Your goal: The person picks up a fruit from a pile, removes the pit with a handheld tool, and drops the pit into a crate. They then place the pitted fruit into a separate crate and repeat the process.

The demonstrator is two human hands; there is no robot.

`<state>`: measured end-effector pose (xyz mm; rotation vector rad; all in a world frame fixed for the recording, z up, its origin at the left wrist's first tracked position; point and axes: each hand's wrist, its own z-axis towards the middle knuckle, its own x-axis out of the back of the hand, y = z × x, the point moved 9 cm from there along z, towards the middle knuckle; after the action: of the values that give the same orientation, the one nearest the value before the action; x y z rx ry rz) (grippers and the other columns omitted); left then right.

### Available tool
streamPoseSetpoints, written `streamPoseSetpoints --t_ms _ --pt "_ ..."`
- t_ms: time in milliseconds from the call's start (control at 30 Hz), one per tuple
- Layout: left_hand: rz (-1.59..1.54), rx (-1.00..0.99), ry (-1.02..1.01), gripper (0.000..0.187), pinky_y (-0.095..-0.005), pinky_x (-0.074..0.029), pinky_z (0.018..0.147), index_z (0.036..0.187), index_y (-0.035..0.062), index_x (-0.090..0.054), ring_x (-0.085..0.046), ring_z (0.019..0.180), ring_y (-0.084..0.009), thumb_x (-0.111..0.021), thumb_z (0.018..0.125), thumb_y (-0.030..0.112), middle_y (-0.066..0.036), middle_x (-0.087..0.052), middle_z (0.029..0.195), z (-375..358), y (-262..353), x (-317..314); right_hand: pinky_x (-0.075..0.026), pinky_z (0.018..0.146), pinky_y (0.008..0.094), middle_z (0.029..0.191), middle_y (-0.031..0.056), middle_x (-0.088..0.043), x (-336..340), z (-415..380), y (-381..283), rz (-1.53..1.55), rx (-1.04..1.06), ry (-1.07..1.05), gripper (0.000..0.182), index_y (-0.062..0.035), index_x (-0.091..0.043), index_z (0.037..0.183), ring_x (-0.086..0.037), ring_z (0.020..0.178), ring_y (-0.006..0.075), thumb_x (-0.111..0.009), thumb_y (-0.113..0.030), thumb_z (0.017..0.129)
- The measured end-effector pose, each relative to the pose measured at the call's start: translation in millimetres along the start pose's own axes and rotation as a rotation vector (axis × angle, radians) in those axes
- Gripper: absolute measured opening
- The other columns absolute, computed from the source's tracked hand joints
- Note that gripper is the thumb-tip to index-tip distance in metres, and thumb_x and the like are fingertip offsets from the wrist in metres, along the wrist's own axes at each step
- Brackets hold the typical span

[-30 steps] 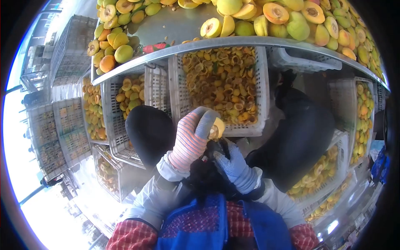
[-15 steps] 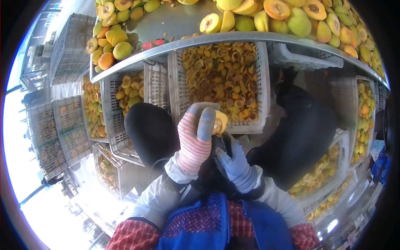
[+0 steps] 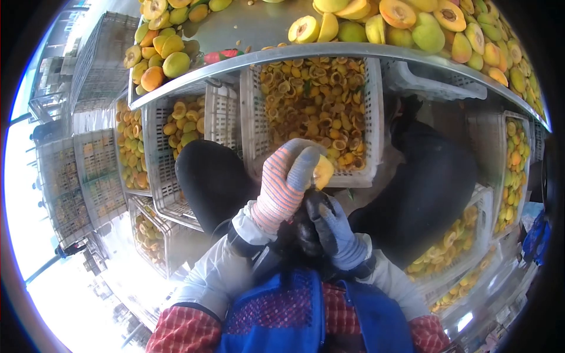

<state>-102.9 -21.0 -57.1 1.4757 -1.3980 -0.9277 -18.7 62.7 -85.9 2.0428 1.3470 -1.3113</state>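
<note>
Closely gripped: fruit piece (image 3: 322, 172) in left hand (image 3: 281, 187)

Left glove, striped, grey over the fingers. Grip narrow, thumb and fingers curled round the yellow piece, its outer side showing past the fingertips. Part of it hidden by the glove. The piece sits just above the right hand (image 3: 342, 236), over the person's lap and, in this view, by the near rim of the middle crate (image 3: 376, 126).

Right glove, blue-grey, darker at the fingers. Fingers bent, hand beside a dark, shiny object (image 3: 312, 206) under the fruit piece. Cannot tell how far that hand is closed, or whether it grips the object; shape too dark to name.

Legs (image 3: 429, 182) in dark cloth, spread to either side of the hands. Middle crate, white and slotted, holds a heap of hollowed fruit pieces. Beyond it, a metal table (image 3: 253, 28) with a raised edge, whole and halved yellow-green fruit piled on it. Red item (image 3: 222, 56) near the edge. More fruit-filled crates (image 3: 220, 122) stand left and right.
</note>
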Motion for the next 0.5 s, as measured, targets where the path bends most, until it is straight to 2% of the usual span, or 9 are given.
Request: streamPoseSetpoints --t_ms 100,200,333,400,433,500 --pt "-0.08 0.065 -0.031 0.034 -0.0258 -0.047 0.072 0.098 -0.0003 -0.062 -0.057 0.077 -0.0117 -0.052 0.093 0.031 -0.006 -0.062 0.084 -1 -4 2 -0.027 0.031 0.0227 0.059 -0.0011 -0.045 -14 -2 4 0.066 -0.176 -0.075 0.035 -0.0096 -0.05 0.091 -0.037 0.039 0.0078 -0.049 -0.045 0.094" --pt "-0.12 0.082 -0.051 0.033 -0.0264 -0.046 0.071 0.097 -0.0005 -0.063 -0.056 0.077 -0.0119 -0.051 0.094 0.03 -0.007 -0.062 0.083 -5 -7 4 -0.024 0.03 0.022 0.052 -0.0024 -0.035 -30 -2 15 0.299 -0.336 -0.27 0.042 -0.0115 -0.049 0.086 -0.029 0.035 0.0072 -0.041 -0.052 0.095" --pt "-0.031 -0.011 -0.042 0.032 -0.0278 -0.047 0.071 0.097 0.0001 -0.063 -0.057 0.078 -0.0131 -0.052 0.093 0.03 -0.007 -0.063 0.083 -8 -10 11 -0.025 0.029 0.0219 0.053 -0.0026 -0.035 -33 -4 22 0.376 -0.405 -0.307 0.046 -0.0118 -0.05 0.087 -0.029 0.036 0.0068 -0.036 -0.055 0.095" --pt "0.158 -0.104 -0.055 0.039 -0.0271 -0.048 0.072 0.1 -0.0004 -0.061 -0.059 0.078 -0.0133 -0.05 0.094 0.036 -0.008 -0.064 0.083 -8 -3 14 -0.026 0.029 0.022 0.054 -0.0023 -0.037 -31 -3 27 0.359 -0.401 -0.334 0.047 -0.0116 -0.05 0.088 -0.031 0.037 0.0066 -0.036 -0.056 0.094" --pt "0.251 -0.153 -0.06 0.042 -0.0267 -0.048 0.073 0.101 -0.0007 -0.061 -0.061 0.078 -0.0134 -0.05 0.094 0.039 -0.008 -0.064 0.084 -7 1 14 -0.027 0.03 0.0223 0.055 -0.002 -0.037 -35 -4 29 0.459 -0.44 -0.392 0.047 -0.0115 -0.05 0.088 -0.031 0.037 0.0067 -0.036 -0.056 0.094" --pt "0.22 -0.168 -0.108 0.043 -0.0267 -0.048 0.072 0.101 -0.001 -0.06 -0.061 0.078 -0.0135 -0.049 0.094 0.04 -0.008 -0.064 0.084 -5 2 12 -0.028 0.03 0.0227 0.056 -0.0014 -0.039 -46 -9 31 0.662 -0.519 -0.508 0.048 -0.0113 -0.05 0.087 -0.031 0.036 0.007 -0.035 -0.056 0.094"
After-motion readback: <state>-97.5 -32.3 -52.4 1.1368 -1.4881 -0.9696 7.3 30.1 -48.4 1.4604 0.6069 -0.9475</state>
